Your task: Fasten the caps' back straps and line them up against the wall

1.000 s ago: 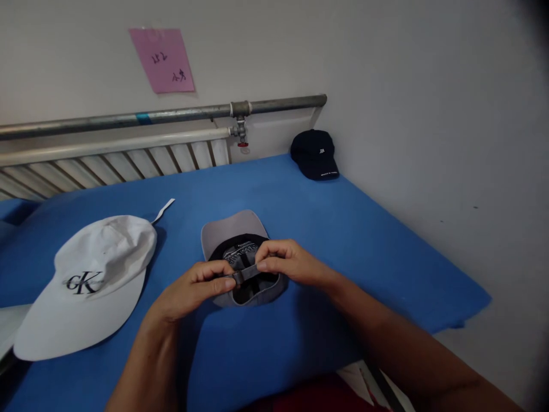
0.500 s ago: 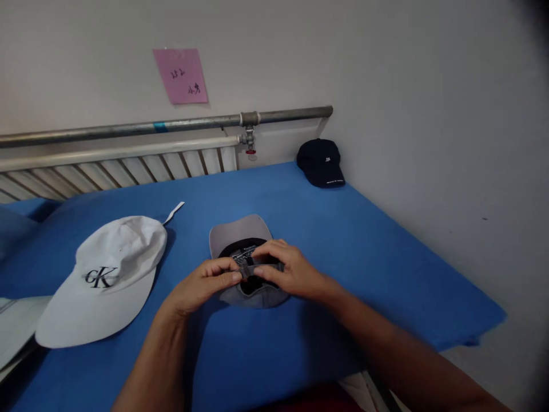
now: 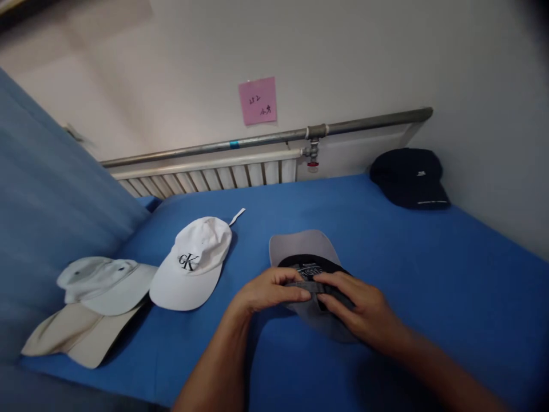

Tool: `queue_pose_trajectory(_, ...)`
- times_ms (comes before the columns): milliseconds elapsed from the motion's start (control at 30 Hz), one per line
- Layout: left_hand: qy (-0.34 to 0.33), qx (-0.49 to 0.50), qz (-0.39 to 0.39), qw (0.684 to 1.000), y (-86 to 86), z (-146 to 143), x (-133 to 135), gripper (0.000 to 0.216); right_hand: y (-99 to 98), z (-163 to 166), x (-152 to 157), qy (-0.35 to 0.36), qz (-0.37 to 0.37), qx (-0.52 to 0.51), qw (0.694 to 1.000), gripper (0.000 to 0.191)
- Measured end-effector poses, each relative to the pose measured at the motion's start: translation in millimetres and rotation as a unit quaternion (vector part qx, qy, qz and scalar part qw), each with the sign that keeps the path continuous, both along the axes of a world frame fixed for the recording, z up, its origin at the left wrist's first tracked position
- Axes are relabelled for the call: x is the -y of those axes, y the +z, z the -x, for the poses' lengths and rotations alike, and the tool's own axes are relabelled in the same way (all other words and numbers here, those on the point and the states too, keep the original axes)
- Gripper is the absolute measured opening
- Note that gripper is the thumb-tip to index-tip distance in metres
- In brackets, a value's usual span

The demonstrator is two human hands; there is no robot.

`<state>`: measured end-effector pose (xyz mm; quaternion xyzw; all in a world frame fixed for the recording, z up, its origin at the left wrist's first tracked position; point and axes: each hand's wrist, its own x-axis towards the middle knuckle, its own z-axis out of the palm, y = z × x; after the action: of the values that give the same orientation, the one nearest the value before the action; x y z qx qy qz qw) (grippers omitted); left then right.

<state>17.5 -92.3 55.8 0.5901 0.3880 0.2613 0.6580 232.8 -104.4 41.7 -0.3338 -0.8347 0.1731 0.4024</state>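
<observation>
A grey cap (image 3: 303, 245) lies on the blue-covered surface, its brim pointing away from me and its dark inside with a printed label showing. My left hand (image 3: 274, 289) pinches the strap (image 3: 312, 286) at the back of this cap between thumb and fingers. On the strap's other side, my right hand (image 3: 358, 303) grips it too, thumb below and fingers above. The fingers partly hide the strap's fastening. Left of my hands sits a white cap (image 3: 195, 266) with black letters, its loose strap end sticking out behind.
A pale cap (image 3: 114, 280) overlaps a beige cap (image 3: 77, 337) at the left, beside a blue curtain (image 3: 55, 189). At the far right corner rests a dark navy cap (image 3: 409, 177) against the wall. A radiator (image 3: 206, 174), pipe (image 3: 364, 125) and pink note (image 3: 258, 102) are behind.
My view has swung left, bringing the curtain and the stacked caps into sight. Both hands stay on the grey cap's strap, whose ends now appear drawn together across the opening.
</observation>
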Motion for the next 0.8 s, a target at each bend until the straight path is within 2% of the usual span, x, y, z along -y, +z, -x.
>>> queue_pose_trajectory(100, 0.005, -0.012, -0.031, 0.999, 1.0, 4, -1, 0.025, -1.4, 0, -2, -0.035, 0.011, -0.006, 0.999, 0.021)
queue_pose_trajectory(300, 0.044, -0.095, -0.198, 0.975, 5.6, 7, 1, 0.020, -2.6, -6, -6, -0.094, 0.018, -0.016, 0.995, 0.025)
queue_pose_trajectory(667, 0.067, -0.091, -0.157, 0.981, 4.3, 7, -1, 0.024, 7.1, -11, -6, -0.083, 0.142, -0.045, 0.985, 0.026)
queue_pose_trajectory(800, 0.064, -0.071, -0.137, 0.986, 4.7, 10, 0, 0.024, 12.1, -11, -6, -0.064, 0.162, -0.033, 0.984, 0.027)
